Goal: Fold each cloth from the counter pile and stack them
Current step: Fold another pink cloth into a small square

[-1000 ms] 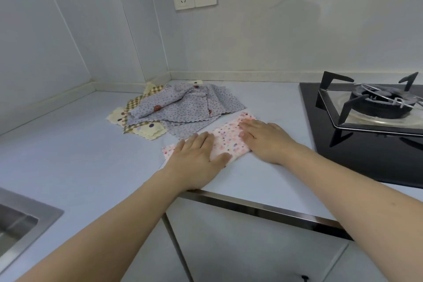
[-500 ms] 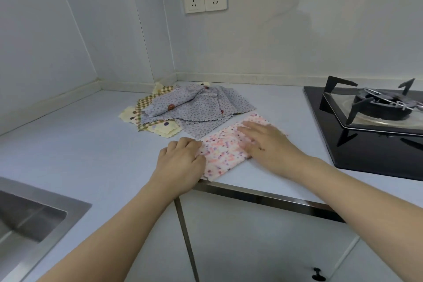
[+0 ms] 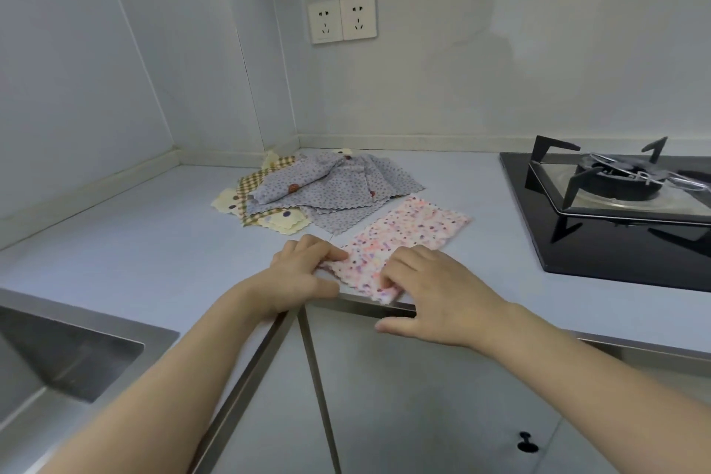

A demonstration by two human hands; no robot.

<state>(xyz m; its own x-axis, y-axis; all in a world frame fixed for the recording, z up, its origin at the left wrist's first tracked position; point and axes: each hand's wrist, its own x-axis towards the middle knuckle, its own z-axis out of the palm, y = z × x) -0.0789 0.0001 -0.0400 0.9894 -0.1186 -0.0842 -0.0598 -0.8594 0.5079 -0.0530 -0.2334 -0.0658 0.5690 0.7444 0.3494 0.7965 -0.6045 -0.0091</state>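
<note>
Head view: a pink spotted cloth lies flat at the front edge of the counter, its near corner reaching that edge. The left hand pinches the cloth's near left corner with curled fingers. The right hand has its fingertips curled onto the near end of the same cloth, with the thumb hanging below the counter's metal front edge; whether those fingers pinch the fabric or only press it I cannot tell. The two hands sit close together, a strip of cloth between them. Behind the pink cloth, toward the back corner of the counter, lies the pile of cloths, unfolded, a grey dotted one on top of checked and cream ones. A gas hob occupies the counter's right side, and a sink is set at its near left.
</note>
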